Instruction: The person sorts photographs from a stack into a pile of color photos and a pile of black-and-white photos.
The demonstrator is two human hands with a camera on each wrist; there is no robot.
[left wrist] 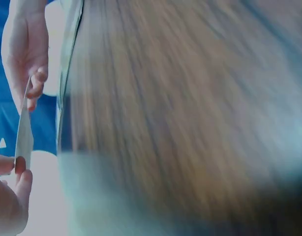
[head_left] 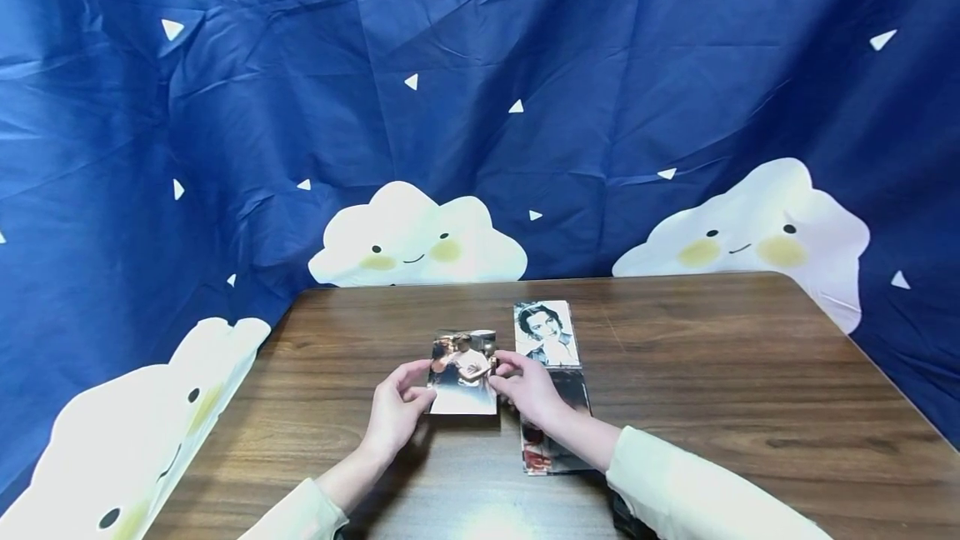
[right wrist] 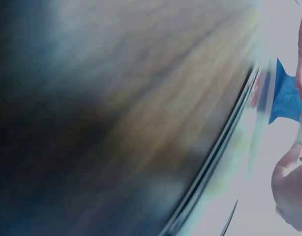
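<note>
A photo print (head_left: 463,394) showing people is held up over the wooden table between both hands in the head view. My left hand (head_left: 397,407) pinches its left edge between thumb and fingers. At its right edge, my right hand (head_left: 531,386) has the same kind of pinch. Seen nearly edge-on in the left wrist view, the print (left wrist: 24,135) spans from the left hand (left wrist: 11,199) up to the right hand (left wrist: 27,54). Partly under the right forearm lie other photos: a black-and-white portrait (head_left: 555,348) and a darker print (head_left: 570,394) nearer me.
The brown wooden table (head_left: 720,373) fills the lower part of the head view. Behind it hangs a blue cloth (head_left: 465,40) with white triangles and smiling clouds. Much of both wrist views is a blurred table surface.
</note>
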